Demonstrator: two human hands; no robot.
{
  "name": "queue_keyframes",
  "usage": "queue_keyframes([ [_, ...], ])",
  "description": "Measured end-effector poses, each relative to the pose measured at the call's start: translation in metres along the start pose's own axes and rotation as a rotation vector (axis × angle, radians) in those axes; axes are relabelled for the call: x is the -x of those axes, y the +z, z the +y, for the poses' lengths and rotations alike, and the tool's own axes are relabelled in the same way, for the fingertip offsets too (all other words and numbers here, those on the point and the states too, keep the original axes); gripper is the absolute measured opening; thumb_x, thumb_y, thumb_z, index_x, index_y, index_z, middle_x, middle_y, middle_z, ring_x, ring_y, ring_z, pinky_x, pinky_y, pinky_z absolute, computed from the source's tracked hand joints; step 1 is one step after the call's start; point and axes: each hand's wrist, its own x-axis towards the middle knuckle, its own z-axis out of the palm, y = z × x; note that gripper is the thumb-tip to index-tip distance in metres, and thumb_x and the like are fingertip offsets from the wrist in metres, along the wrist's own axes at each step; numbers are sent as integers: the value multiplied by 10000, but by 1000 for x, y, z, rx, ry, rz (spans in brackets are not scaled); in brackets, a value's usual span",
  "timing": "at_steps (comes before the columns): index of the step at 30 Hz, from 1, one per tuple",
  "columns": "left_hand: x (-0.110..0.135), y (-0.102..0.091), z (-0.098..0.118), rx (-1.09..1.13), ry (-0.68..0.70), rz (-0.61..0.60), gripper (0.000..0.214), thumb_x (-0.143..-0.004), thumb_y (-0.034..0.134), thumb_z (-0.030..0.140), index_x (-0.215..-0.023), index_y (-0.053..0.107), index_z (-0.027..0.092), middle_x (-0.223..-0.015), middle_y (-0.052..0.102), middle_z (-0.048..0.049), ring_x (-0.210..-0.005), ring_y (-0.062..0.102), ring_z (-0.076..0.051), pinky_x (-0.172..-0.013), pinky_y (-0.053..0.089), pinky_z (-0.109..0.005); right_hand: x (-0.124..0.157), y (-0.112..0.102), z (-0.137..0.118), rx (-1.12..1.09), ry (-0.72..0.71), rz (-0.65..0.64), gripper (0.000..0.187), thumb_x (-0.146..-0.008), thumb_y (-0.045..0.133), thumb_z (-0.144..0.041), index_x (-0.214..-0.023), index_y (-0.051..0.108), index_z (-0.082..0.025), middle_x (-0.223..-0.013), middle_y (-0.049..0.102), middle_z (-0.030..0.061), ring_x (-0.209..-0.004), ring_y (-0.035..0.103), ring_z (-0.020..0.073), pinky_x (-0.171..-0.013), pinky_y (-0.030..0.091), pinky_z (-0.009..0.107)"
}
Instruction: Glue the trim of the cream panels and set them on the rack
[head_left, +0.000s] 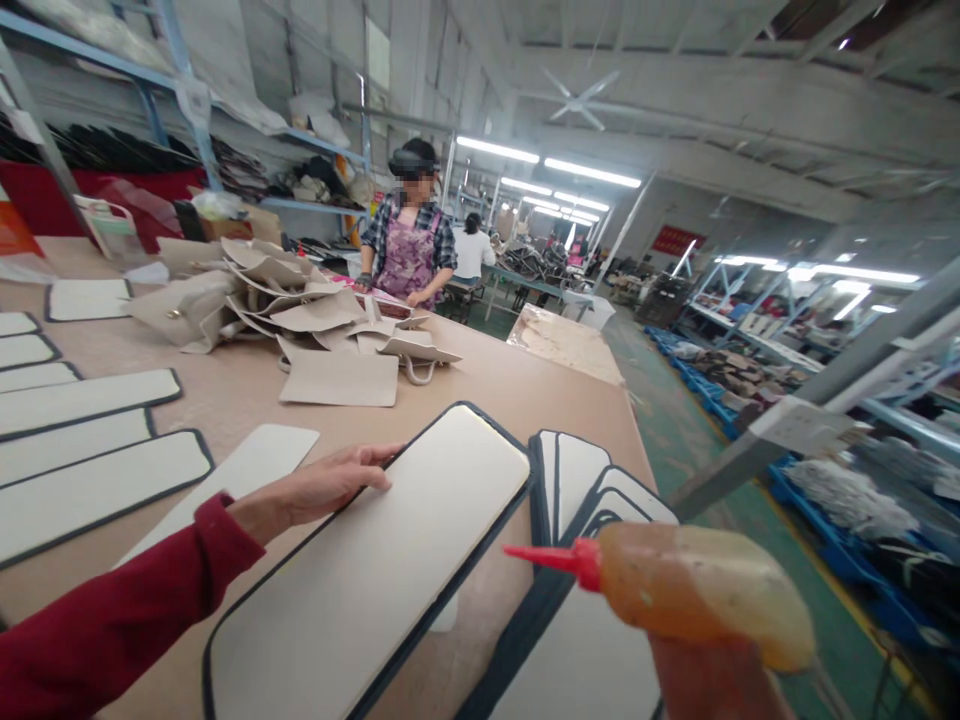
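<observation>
While I have the right hand wrapped around the amber bottle, its long axis nearly level and red nozzle pointing left, I see the white panel between both hands, running lengthwise from near left to far right; the left hand pinches its left edge. Beyond, beige pieces lie heaped.

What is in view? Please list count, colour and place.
Table: one, tan, centre
Held panel: one, white, dark-edged, front centre
Squeeze bottle: one, amber, red tip, front right
Stacked panels: several, white, dark-edged, table's right
Spread panels: several, white, dark-edged, table's left
Plain panel: one, white, centre left
Heaped pieces: many, beige, table's far side
Coworkers: at least two, plaid, white, beyond table
Shelves: several, blue, back left
Fan: one, pale, ceiling
Lights: many, white, ceiling
Distant goods: uncountable, mixed, background
Left hand: one, red-sleeved, on held panel
Right hand: one, blurred, under bottle
</observation>
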Motion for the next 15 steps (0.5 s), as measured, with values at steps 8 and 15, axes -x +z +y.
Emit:
queue_keyframes([
  [8, 24, -12, 11, -151, -24, -76, 561, -685, 643, 155, -1225, 682, 305, -1195, 702, 25, -1095, 645, -282, -880, 527, -295, -55, -6, -55, 49, -149, -34, 685, -533, 826, -547, -1120, 665, -231, -1225, 641, 100, -1108, 596, 331, -907, 542, 519],
  [15, 29, -10, 19, -201, -20, -30, 500, -618, 678, 160, -1088, 751, 316, -1096, 733, 40, -1187, 580, -317, -899, 519, -301, -54, -2, -53, 66, -211, -152, 490, -645, 737, -479, -1063, 699, -227, -937, 720, 116, -835, 688, 335, -1028, 395, 630],
])
